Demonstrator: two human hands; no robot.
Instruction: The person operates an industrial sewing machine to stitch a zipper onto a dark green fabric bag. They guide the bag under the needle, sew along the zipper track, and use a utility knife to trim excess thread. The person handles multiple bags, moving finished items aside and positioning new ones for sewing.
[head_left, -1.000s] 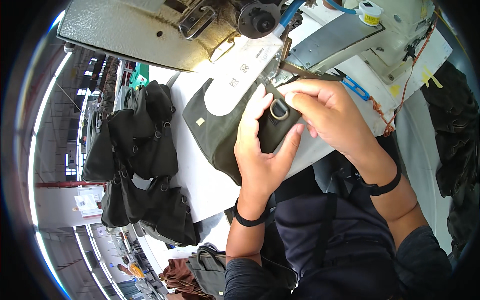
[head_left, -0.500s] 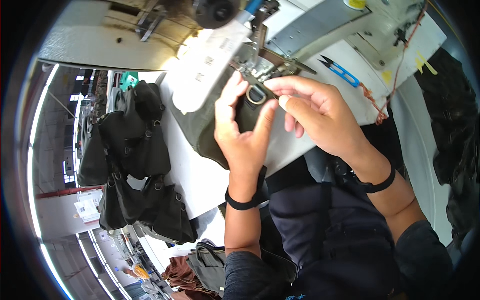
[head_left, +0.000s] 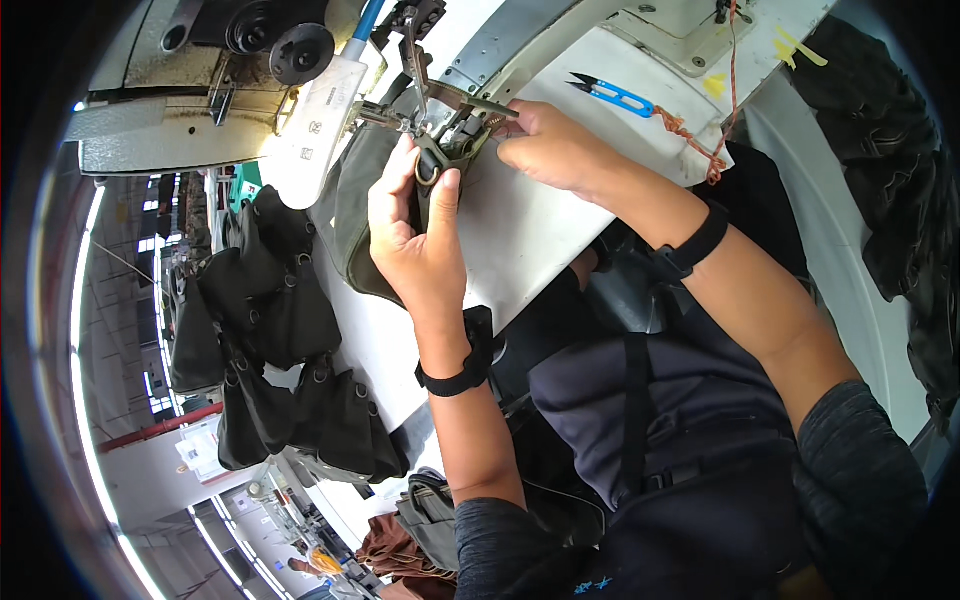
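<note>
My left hand [head_left: 418, 245] grips the olive fabric piece [head_left: 355, 225], its thumb beside a metal D-ring [head_left: 428, 172] at the sewing machine's needle area [head_left: 430, 120]. The piece lies on the white table, its upper part under the machine. My right hand [head_left: 550, 150] is to the right of the needle, fingers curled by a thin metal bar; what they hold, if anything, I cannot make out. Blue thread snips [head_left: 625, 98] with a tangled orange cord [head_left: 675, 128] lie right of my right hand.
Dark bags [head_left: 270, 310] with rings pile along the table's left [head_left: 380, 370]. The machine's head [head_left: 200, 80] spans the upper left. More dark fabric [head_left: 870, 180] hangs at the right. Brown material [head_left: 390, 550] and an olive bag [head_left: 430, 510] sit low left. A person [head_left: 315, 562] is in the background.
The fabric piece has turned and moved in under the needle area with my left hand on it. My right hand has moved up off the D-ring to the machine. The view has shifted.
</note>
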